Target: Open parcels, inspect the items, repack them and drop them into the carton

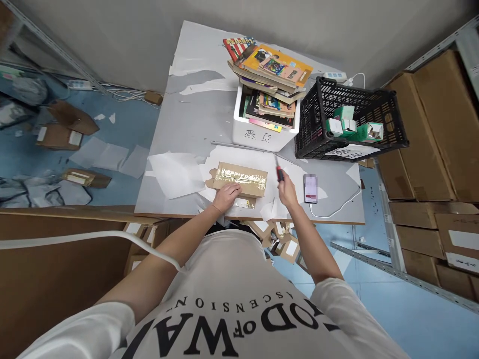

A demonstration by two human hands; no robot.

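A small cardboard box [247, 174] with shiny clear tape along its top lies on the table. My left hand [226, 196] is at its near edge, fingers closed against the cardboard; the thumb is hard to make out. Under the near side of the box, a flat taped piece [245, 202] sticks out. To the right of the box, my right hand [287, 191] is wrapped round a utility knife [280, 173] with a red and black handle. Its thin blade points away from me, apart from the box.
White paper [175, 174] lies left of the box. Behind it stand a white bin [262, 134] heaped with books [277, 67] and a black crate [312, 124] of small green boxes. A phone [310, 188] on a cable lies at right. Cartons [437, 124] fill the right-hand shelf.
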